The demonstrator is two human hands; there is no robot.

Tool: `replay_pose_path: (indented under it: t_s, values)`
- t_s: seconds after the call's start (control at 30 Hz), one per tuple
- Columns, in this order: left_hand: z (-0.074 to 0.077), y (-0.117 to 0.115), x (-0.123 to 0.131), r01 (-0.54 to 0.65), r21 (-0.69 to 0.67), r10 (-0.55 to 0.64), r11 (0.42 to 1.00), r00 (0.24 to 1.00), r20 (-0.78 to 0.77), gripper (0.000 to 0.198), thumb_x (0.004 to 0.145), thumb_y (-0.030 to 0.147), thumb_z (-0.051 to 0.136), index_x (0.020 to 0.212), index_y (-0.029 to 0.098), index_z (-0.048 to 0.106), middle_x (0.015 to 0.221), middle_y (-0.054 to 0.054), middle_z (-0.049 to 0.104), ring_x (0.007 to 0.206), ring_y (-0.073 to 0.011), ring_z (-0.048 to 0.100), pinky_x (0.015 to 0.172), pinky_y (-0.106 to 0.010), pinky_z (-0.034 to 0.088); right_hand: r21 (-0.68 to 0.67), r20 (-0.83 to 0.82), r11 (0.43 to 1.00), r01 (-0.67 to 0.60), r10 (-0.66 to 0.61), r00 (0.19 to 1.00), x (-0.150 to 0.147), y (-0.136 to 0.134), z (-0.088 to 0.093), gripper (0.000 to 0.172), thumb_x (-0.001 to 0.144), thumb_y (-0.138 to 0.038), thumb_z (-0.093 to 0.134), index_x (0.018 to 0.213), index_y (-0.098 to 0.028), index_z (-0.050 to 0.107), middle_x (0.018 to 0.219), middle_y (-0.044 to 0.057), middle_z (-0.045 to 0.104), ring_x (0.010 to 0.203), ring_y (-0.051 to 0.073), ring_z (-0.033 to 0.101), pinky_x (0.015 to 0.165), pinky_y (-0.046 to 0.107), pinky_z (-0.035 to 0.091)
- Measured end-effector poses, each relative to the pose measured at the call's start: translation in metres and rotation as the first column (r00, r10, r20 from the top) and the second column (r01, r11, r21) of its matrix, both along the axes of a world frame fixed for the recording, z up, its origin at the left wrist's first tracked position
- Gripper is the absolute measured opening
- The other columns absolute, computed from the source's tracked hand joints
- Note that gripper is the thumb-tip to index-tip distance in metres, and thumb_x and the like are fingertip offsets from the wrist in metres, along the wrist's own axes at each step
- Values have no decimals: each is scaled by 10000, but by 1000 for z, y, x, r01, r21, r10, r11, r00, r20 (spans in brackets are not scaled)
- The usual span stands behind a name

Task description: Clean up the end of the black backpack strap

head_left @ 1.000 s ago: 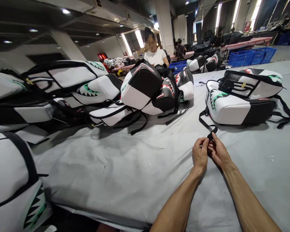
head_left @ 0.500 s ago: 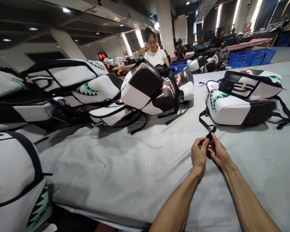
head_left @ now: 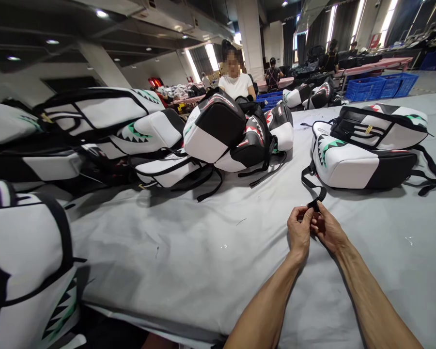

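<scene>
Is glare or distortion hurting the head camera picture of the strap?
Head view: the black strap, held by the left hand and right hand, looks fairly sharp; the wide lens bends the frame's edges; windows glare far from the hands.

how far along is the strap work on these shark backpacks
Done: nothing clearly shows as finished; the piled backpacks look alike. In hand: the left hand and right hand pinch the end of a black strap from the nearest white-and-black backpack. Remaining: its other straps lie loose on the grey table cover.
</scene>
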State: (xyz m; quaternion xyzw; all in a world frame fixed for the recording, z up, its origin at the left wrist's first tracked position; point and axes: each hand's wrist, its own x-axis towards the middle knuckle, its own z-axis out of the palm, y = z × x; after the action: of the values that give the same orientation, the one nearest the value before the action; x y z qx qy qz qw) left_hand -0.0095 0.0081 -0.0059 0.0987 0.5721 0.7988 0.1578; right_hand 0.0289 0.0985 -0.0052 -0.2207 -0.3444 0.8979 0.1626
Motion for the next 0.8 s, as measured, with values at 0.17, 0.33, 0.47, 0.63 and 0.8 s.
replay_pose_path:
  t_s: [0.17,0.33,0.47,0.63,0.8]
  values:
    - [-10,2,-3,-21,-28,20,999,1000,-15,437,892,610,871,972,209,714,942,-32,732,750,-144,669,638,-245,556,66,-23,998,-4,5,1000,-1,-3,2,592,632,-601,1123,963,-213,821,832,-14,697,631,81,549,461,152,443]
    - [-17,3,-5,-34,-54,32,998,999,-34,457,905,630,862,1022,225,688,993,-37,736,807,-154,683,676,-251,572,108,-30,994,2,2,1000,-2,-4,-1,571,668,-609,1103,973,-217,821,865,-5,721,638,87,569,455,158,429]
    - [-13,3,-3,-51,-52,51,997,999,-7,547,877,694,879,1073,234,658,959,-24,721,760,-150,676,624,-248,552,93,-27,995,28,-26,999,-3,-5,0,559,683,-612,1088,956,-211,812,780,-25,666,580,77,514,435,160,428]
    - [-3,2,-1,-30,-43,29,999,999,-27,493,908,655,864,1062,211,714,939,-52,755,787,-165,699,657,-262,563,22,-9,997,71,-71,997,-4,-3,-1,581,684,-630,1083,953,-196,805,673,-62,561,537,62,458,411,142,406]
    - [-3,0,0,4,-69,-10,998,997,-82,357,988,554,787,1071,207,782,975,-69,806,827,-175,731,753,-290,576,-15,-33,995,96,-97,995,-5,0,-4,586,681,-629,1091,923,-194,781,648,-77,526,526,49,459,412,127,400]
